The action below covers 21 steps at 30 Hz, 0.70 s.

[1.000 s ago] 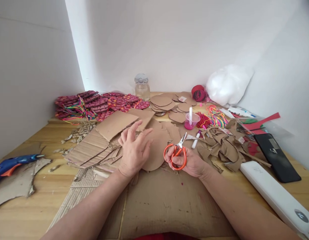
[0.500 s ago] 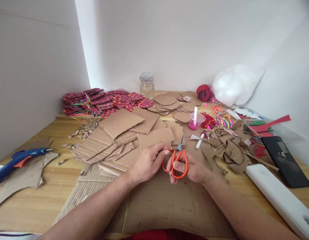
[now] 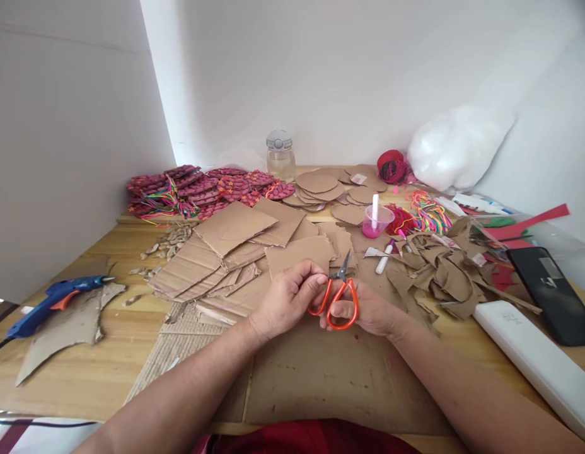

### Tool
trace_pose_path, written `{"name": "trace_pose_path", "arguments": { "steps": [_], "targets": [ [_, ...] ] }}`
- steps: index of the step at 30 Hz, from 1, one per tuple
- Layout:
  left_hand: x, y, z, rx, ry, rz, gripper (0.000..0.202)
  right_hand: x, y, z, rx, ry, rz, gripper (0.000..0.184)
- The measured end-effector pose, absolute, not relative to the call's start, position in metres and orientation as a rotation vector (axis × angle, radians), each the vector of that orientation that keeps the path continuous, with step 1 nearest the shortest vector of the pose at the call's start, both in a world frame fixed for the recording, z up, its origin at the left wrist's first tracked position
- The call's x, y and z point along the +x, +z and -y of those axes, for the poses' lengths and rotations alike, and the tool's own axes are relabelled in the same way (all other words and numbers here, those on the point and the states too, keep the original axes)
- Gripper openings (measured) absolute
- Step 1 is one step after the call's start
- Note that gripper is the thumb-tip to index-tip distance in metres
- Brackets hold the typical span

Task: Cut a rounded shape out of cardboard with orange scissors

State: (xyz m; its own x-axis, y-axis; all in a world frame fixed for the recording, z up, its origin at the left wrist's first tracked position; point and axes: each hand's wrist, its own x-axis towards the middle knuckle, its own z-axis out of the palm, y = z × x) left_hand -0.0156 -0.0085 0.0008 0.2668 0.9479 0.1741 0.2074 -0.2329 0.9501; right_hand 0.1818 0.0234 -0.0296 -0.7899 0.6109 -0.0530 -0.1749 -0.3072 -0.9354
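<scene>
My right hand (image 3: 372,310) grips the orange-handled scissors (image 3: 338,297), fingers through the loops, blades pointing up and away from me. My left hand (image 3: 285,299) is curled beside them, its fingertips pinched at the left loop of the scissors; whether it holds anything small I cannot make out. Both hands rest over a large flat cardboard sheet (image 3: 321,378) at the table's near edge. Just beyond the hands lies a cut cardboard piece (image 3: 299,253) on a heap of cardboard sheets (image 3: 212,258).
A blue glue gun (image 3: 51,301) lies far left on a cardboard scrap. At the back are patterned red discs (image 3: 202,189), a glass jar (image 3: 280,155), cardboard circles (image 3: 321,186), a pink cup (image 3: 376,222), a red yarn ball and coloured cords. Cardboard offcuts (image 3: 444,271), a black phone (image 3: 552,293) and a white bar (image 3: 533,359) lie right.
My left hand left the round cardboard piece, drew back and closed at the scissors' left loop. The right hand with the scissors shifted slightly. The view turned a little left.
</scene>
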Motion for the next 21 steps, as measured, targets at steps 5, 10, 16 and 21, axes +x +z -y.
{"name": "trace_pose_path", "arguments": {
  "steps": [5, 10, 16, 21],
  "targets": [
    [-0.0153, -0.0065, 0.0044, 1.512, 1.068, -1.120, 0.031, 0.1901, -0.0278, -0.0306, -0.628, 2.125, 1.442, 0.037],
    [-0.0117, -0.0080, 0.0033, 1.390, 1.073, -1.060, 0.034, 0.1856, -0.0322, -0.0288, -0.625, 2.080, 1.372, 0.035],
    [-0.0112, -0.0051, 0.0041, 1.341, 1.054, -1.022, 0.042, 0.1831, -0.0334, -0.0279, -0.679, 2.045, 1.272, 0.031],
    [-0.0127, -0.0078, 0.0045, 1.311, 1.081, -0.971, 0.042, 0.1835, -0.0331, -0.0278, -0.693, 2.051, 1.259, 0.032]
  ]
}}
